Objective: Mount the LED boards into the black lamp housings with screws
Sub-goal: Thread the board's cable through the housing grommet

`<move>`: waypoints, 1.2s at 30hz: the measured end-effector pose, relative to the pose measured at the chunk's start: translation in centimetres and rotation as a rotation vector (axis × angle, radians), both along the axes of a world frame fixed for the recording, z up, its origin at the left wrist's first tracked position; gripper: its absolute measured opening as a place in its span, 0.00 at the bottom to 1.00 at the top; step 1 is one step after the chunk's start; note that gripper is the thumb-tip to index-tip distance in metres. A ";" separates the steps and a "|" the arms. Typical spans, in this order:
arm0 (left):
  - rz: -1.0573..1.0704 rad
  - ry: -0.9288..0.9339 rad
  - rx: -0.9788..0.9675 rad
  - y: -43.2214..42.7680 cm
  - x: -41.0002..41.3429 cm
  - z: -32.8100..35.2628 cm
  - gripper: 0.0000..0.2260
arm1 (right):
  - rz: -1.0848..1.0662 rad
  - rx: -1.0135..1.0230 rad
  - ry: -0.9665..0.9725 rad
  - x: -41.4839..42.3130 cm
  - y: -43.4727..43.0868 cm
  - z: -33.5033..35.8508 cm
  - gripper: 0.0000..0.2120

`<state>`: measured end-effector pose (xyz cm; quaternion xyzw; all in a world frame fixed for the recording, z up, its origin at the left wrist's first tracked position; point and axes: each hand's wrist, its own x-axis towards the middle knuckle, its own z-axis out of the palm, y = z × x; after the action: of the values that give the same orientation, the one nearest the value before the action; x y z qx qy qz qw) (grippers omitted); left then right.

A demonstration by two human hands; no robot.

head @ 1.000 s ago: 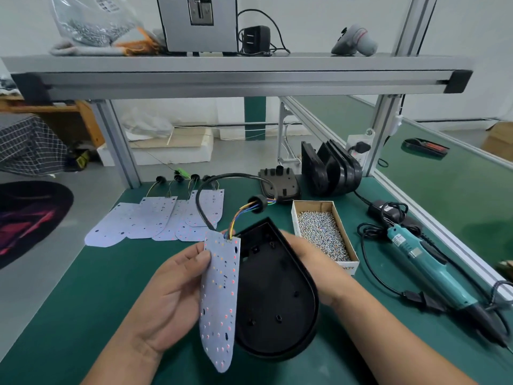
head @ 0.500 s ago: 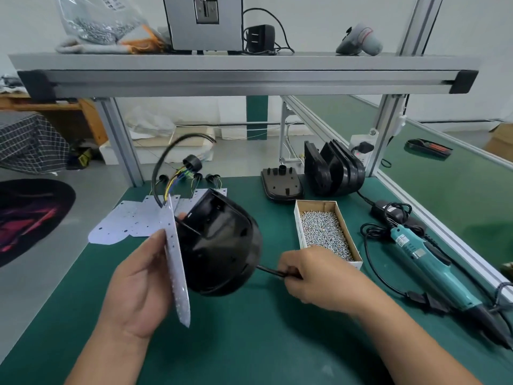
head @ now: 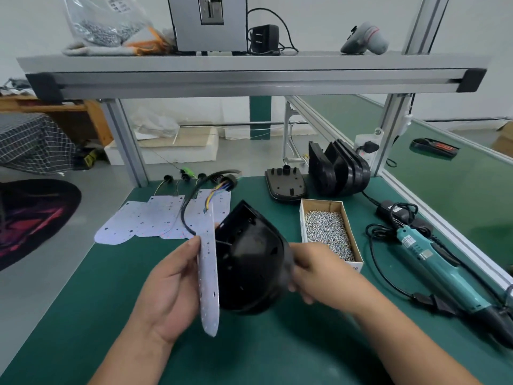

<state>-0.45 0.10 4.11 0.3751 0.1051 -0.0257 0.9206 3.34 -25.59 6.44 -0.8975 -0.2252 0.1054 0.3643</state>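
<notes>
Tilted further since 0.5 s ago, lamp housing (head: pixel 249 262) is gripped by R hand (head: pixel 313 270) above bench (head: pixel 83 315); L hand (head: pixel 172 284) clamps LED board (head: pixel 208 270) at 9 o'clock, touching it.

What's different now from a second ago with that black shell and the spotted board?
The black lamp housing was tipped up from lying open-side up to standing on edge. The right hand shifted to its far side. The left hand still pinches the LED board, now edge-on beside it. Screw box, electric screwdriver and spare boards stayed put.
</notes>
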 end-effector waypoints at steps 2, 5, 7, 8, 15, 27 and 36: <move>0.050 -0.016 -0.029 0.8 0.2 0.4 0.20 | -0.026 -0.057 0.006 0.8 -1.4 0.0 0.13; 0.075 -0.027 -0.032 1.5 0.2 0.5 0.21 | -0.086 -0.037 -0.044 1.5 -1.4 -1.0 0.11; 0.036 -0.045 0.009 1.6 0.0 0.4 0.24 | -0.164 0.207 0.034 1.8 -0.6 -1.7 0.08; 0.014 -0.061 0.031 1.7 0.0 0.3 0.25 | -0.213 0.387 0.098 2.0 -0.6 -1.7 0.11; -0.023 -0.195 0.043 1.6 -0.5 0.2 0.13 | -0.454 0.935 0.142 3.6 -2.2 -0.9 0.17; -0.082 -0.086 0.155 1.1 0.0 0.0 0.16 | -0.841 1.668 0.194 6.4 -6.2 -0.8 0.15; -0.145 -0.128 0.271 -2.2 -0.3 -0.1 0.12 | -0.395 1.350 0.172 2.9 1.7 -1.9 0.20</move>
<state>-0.80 -2.13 3.98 0.5035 0.0214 -0.0536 0.8620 6.26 -23.91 4.56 -0.4882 -0.0449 -0.0546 0.8699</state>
